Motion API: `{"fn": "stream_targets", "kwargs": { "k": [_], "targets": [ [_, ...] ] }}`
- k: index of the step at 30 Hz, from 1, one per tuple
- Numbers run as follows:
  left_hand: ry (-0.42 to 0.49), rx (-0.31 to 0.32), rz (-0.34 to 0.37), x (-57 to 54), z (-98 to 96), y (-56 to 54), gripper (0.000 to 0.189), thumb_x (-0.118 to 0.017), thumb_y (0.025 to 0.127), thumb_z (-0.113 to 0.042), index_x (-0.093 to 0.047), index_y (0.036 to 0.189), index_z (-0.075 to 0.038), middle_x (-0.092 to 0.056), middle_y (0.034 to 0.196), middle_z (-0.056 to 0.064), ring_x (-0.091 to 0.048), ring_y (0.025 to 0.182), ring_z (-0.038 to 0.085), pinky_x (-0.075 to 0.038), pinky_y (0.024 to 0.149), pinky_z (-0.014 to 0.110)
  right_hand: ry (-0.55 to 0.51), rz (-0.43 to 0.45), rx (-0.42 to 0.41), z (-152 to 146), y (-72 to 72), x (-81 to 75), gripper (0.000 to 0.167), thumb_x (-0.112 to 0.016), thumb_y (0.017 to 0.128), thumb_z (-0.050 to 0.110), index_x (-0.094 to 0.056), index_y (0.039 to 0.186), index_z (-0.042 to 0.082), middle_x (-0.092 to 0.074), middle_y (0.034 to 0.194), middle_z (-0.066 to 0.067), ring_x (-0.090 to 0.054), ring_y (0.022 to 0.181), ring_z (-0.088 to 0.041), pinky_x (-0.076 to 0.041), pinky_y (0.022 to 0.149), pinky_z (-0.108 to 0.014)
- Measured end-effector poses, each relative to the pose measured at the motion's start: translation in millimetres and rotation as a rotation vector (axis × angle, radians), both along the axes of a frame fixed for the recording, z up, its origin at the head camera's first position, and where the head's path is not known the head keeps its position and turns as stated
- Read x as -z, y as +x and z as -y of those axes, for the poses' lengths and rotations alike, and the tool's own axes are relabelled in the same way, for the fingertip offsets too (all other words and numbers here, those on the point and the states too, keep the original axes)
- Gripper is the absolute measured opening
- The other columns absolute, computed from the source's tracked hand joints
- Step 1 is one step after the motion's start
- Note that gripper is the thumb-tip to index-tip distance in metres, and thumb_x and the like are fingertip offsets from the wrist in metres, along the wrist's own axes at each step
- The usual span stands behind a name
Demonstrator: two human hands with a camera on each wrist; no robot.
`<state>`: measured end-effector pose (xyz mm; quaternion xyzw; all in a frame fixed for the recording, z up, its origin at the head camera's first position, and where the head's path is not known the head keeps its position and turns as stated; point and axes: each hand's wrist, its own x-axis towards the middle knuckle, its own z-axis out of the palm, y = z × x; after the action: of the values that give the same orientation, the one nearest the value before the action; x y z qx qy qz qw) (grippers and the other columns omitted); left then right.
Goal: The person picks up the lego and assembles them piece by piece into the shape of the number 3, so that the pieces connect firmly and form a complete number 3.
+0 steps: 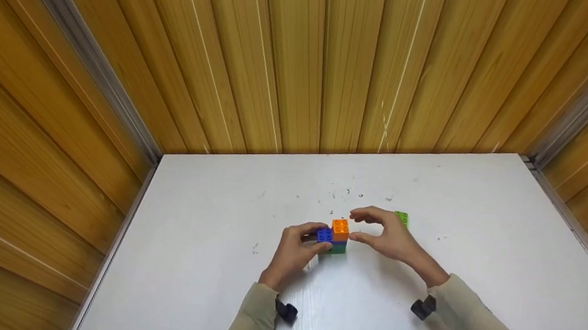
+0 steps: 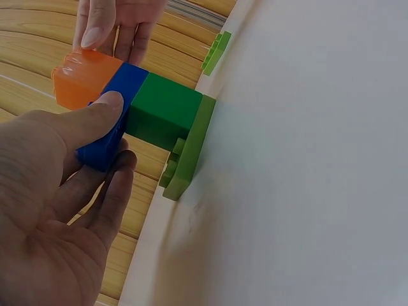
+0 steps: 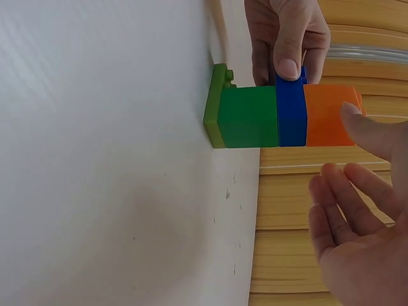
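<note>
A small stack of toy building bricks stands upright on the table. At its base is a light green plate [image 2: 191, 153], then a dark green brick [image 2: 167, 108], a blue brick [image 1: 324, 234] jutting out to the left, and an orange brick [image 1: 340, 230] on top. My left hand [image 1: 293, 249] pinches the blue brick, thumb on its near side and fingers beyond. On the right of the stack, my right hand [image 1: 392, 240] has its fingers spread and loosely bent. Its thumb lies close to the orange brick; whether it touches, I cannot tell.
Another light green plate [image 1: 401, 217] lies on the table behind my right hand. The white table [image 1: 207, 205] carries dark scuff marks beyond the stack. Wood-patterned panels [image 1: 302, 66] rise behind its far edge and at both sides.
</note>
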<state>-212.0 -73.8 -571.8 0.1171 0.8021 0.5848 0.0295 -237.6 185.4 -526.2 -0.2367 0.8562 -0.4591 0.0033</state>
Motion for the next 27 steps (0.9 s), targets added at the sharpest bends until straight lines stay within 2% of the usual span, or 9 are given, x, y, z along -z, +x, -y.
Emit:
{"fn": "stream_targets", "kwargs": {
  "k": [8, 13, 18, 27],
  "targets": [
    [0.003, -0.005, 0.014, -0.3, -0.2, -0.5, 0.039, -0.085, 0.093, -0.017, -0.076, 0.132, -0.015, -0.075, 0.132, 0.006, -0.073, 0.117, 0.02, -0.059, 0.106, 0.036, 0.031, -0.006, 0.067, -17.0, -1.1, 0.3, 0.044, -0.087, 0.092, 0.025, -0.073, 0.131, 0.011, -0.076, 0.126, -0.008, -0.071, 0.117, -0.032, -0.055, 0.109, -0.056],
    [0.002, -0.003, 0.01, 1.0, -0.3, -0.7, 0.04, -0.085, 0.093, -0.015, -0.076, 0.131, -0.014, -0.075, 0.132, 0.006, -0.073, 0.118, 0.02, -0.059, 0.104, 0.033, 0.04, 0.003, 0.143, -28.5, -0.3, 3.2, 0.041, -0.087, 0.092, 0.024, -0.074, 0.129, 0.011, -0.076, 0.125, -0.01, -0.07, 0.118, -0.034, -0.055, 0.108, -0.058],
    [0.013, 0.0, 0.01, 2.5, -0.5, -1.1, 0.039, -0.085, 0.093, -0.013, -0.076, 0.131, -0.013, -0.075, 0.131, 0.007, -0.072, 0.117, 0.02, -0.06, 0.103, 0.031, 0.036, -0.001, 0.222, -40.1, -0.3, 7.2, 0.04, -0.087, 0.092, 0.021, -0.073, 0.127, 0.008, -0.076, 0.123, -0.013, -0.07, 0.116, -0.037, -0.055, 0.107, -0.059],
    [0.005, 0.001, 0.009, 2.0, -0.3, 0.8, 0.04, -0.084, 0.094, -0.014, -0.075, 0.133, -0.012, -0.075, 0.132, 0.007, -0.073, 0.118, 0.02, -0.059, 0.104, 0.031, 0.056, 0.0, 0.295, -52.4, -0.5, 17.2, 0.044, -0.088, 0.091, 0.018, -0.071, 0.127, 0.0, -0.074, 0.123, -0.018, -0.068, 0.116, -0.041, -0.055, 0.105, -0.06]
  ]
}}
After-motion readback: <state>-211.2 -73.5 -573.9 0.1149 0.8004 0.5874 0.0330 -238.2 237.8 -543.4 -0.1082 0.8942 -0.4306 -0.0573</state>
